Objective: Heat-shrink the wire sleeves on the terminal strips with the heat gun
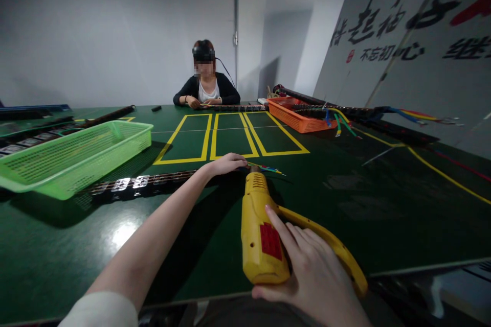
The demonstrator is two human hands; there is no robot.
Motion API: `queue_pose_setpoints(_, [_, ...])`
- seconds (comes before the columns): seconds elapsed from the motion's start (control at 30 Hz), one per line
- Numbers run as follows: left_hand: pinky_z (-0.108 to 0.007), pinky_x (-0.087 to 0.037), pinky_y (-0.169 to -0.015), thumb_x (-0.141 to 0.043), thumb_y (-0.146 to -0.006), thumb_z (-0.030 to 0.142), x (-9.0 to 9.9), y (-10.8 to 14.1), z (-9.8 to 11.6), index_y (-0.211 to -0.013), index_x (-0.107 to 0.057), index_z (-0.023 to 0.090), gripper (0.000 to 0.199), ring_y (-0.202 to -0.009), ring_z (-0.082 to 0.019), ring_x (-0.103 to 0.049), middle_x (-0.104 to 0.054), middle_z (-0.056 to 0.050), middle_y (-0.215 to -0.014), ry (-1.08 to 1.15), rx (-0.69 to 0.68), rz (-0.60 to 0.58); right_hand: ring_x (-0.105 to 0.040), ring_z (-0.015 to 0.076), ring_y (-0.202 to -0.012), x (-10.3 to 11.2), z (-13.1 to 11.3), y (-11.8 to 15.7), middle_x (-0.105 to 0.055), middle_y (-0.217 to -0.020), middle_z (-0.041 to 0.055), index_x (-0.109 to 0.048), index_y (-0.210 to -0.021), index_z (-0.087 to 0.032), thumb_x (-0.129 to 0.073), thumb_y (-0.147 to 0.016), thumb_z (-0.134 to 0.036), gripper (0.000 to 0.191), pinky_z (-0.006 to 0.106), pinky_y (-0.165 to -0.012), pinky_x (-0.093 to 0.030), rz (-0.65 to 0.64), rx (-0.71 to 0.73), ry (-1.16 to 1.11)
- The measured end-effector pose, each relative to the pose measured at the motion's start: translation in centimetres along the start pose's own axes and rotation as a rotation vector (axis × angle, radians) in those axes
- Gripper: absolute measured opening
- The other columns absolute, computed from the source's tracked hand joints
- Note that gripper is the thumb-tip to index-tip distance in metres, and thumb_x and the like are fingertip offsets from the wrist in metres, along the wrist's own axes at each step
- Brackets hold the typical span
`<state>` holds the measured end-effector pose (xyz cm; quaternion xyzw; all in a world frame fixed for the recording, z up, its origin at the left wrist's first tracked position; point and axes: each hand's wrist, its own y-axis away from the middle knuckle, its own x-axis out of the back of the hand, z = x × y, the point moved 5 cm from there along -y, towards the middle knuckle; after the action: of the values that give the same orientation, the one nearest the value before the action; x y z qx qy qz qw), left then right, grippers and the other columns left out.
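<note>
A yellow heat gun (251,242) with a red label lies along my view, its nozzle pointing away from me. My right hand (312,265) grips its body and handle from the right, index finger stretched along the side. Just beyond the nozzle, my left hand (226,164) is closed over the end of a dark, shiny wrapped wire bundle (141,182). Thin coloured wires (273,169) stick out to the right of that hand, close to the nozzle. My left fingers hide the part of the bundle they hold.
A green basket (132,145) stands at the left, beside more dark bundles. At the right back, an orange basket (297,121) has bundles lying across it. Yellow tape rectangles (282,154) mark the green table (368,204). Across it sits a person (207,87) holding a bundle.
</note>
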<state>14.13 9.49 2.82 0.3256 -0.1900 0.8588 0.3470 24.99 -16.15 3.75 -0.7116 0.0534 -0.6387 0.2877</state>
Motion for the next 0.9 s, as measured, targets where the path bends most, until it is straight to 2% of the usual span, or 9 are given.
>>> queue_pose_setpoints(0.1, [-0.023, -0.04, -0.089, -0.046, -0.079, 0.05, 0.3, 0.1, -0.3, -0.103, -0.064, 0.01, 0.05, -0.1, -0.019, -0.056, -0.064, -0.006, -0.108, 0.064, 0.117, 0.035, -0.057, 0.0224, -0.083, -0.5, -0.3, -0.7, -0.059, -0.097, 0.0077, -0.013, -0.143, -0.017, -0.057, -0.052, -0.079, 0.118, 0.037, -0.074, -0.047, -0.01, -0.044, -0.026])
queue_pose_setpoints(0.27, [-0.025, -0.039, -0.091, -0.044, -0.078, 0.059, 0.4, 0.4, -0.5, -0.111, -0.062, 0.011, 0.061, -0.102, -0.02, -0.055, -0.061, -0.006, -0.115, 0.127, 0.149, 0.042, -0.056, 0.0234, -0.08, -1.3, -1.3, -1.6, -0.059, -0.092, 0.0084, -0.015, -0.143, -0.014, -0.059, -0.052, -0.078, 0.119, 0.038, -0.073, -0.044, 0.019, -0.044, -0.02])
queue_pose_setpoints(0.37, [-0.026, -0.041, -0.089, -0.045, -0.079, 0.058, 0.4, 0.4, -0.7, -0.11, -0.062, 0.01, 0.059, -0.1, -0.02, -0.056, -0.062, -0.006, -0.111, 0.128, 0.157, 0.029, -0.055, 0.0238, -0.085, -1.6, -1.4, -1.7, -0.058, -0.095, 0.0093, -0.015, -0.143, -0.013, -0.061, -0.051, -0.076, 0.12, 0.037, -0.076, -0.044, -0.001, -0.058, -0.025])
queue_pose_setpoints(0.5, [-0.027, -0.042, -0.086, -0.045, -0.081, 0.047, 0.4, 0.3, -0.6, -0.106, -0.063, 0.009, 0.049, -0.095, -0.019, -0.056, -0.064, -0.007, -0.106, 0.078, 0.122, 0.02, -0.055, 0.0231, -0.08, -1.3, -1.1, -1.6, -0.057, -0.09, 0.0082, -0.015, -0.143, -0.014, -0.057, -0.054, -0.078, 0.117, 0.038, -0.074, -0.045, -0.018, -0.046, -0.035])
queue_pose_setpoints(0.63, [-0.027, -0.041, -0.086, -0.044, -0.08, 0.034, 0.3, 0.0, -0.4, -0.099, -0.063, 0.007, 0.038, -0.093, -0.018, -0.056, -0.064, -0.008, -0.1, -0.021, 0.034, -0.013, -0.057, 0.0234, -0.084, -1.0, -0.1, -1.6, -0.058, -0.094, 0.0085, -0.016, -0.143, -0.016, -0.051, -0.057, -0.08, 0.113, 0.039, -0.076, -0.046, -0.038, -0.035, -0.048])
queue_pose_setpoints(0.8, [-0.025, -0.039, -0.09, -0.047, -0.079, 0.035, 0.3, -0.2, -0.7, -0.102, -0.063, 0.008, 0.039, -0.098, -0.018, -0.055, -0.063, -0.008, -0.107, -0.005, 0.042, -0.006, -0.058, 0.0238, -0.088, -1.0, 2.1, -1.2, -0.06, -0.103, 0.0099, -0.017, -0.143, -0.016, -0.05, -0.055, -0.082, 0.115, 0.039, -0.077, -0.047, -0.087, -0.072, 0.001])
queue_pose_setpoints(0.9, [-0.025, -0.039, -0.09, -0.047, -0.08, 0.034, 0.3, -0.2, -0.7, -0.101, -0.063, 0.008, 0.037, -0.098, -0.018, -0.056, -0.063, -0.008, -0.107, 0.006, 0.028, -0.02, -0.059, 0.0235, -0.09, -0.7, 3.2, -1.0, -0.059, -0.112, 0.0113, -0.017, -0.143, -0.016, -0.049, -0.057, -0.082, 0.113, 0.037, -0.076, -0.047, -0.053, -0.069, 0.052])
